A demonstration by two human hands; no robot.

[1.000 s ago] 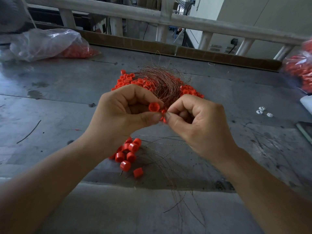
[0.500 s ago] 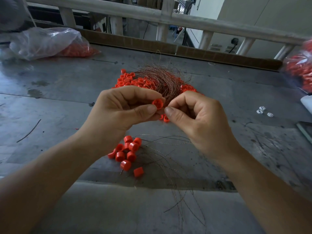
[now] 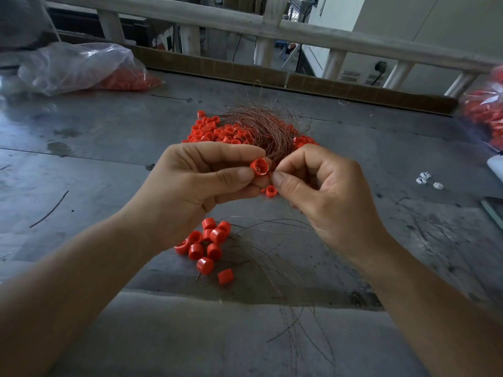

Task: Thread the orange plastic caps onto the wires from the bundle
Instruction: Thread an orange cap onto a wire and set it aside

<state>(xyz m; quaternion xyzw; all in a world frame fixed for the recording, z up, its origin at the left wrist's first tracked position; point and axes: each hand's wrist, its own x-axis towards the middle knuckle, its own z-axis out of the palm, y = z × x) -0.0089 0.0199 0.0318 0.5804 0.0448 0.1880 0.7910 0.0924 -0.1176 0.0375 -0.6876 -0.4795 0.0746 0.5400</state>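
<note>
My left hand (image 3: pixel 201 186) pinches one orange cap (image 3: pixel 259 167) between thumb and forefinger, its open side facing me. My right hand (image 3: pixel 321 191) is pinched right beside it, thumb and forefinger closed on a thin wire too fine to see clearly at the fingertips. Behind both hands lies the bundle of thin brown wires (image 3: pixel 261 126) on top of a pile of loose orange caps (image 3: pixel 215 131). Another orange cap (image 3: pixel 270 191) shows just below the fingertips. Near the table's front, several caps threaded on wires (image 3: pixel 208 246) lie in a cluster, their wires trailing right and toward me.
A grey metal table (image 3: pixel 95 164) carries everything. A clear bag of orange caps (image 3: pixel 81 69) lies at the far left, another bag (image 3: pixel 487 112) at the right edge. Small white pieces (image 3: pixel 427 180) lie at right. A wooden railing (image 3: pixel 272 25) runs behind.
Both hands have risen slightly and drawn closer to the wire bundle. The cap in my left hand has turned so its open side faces me.
</note>
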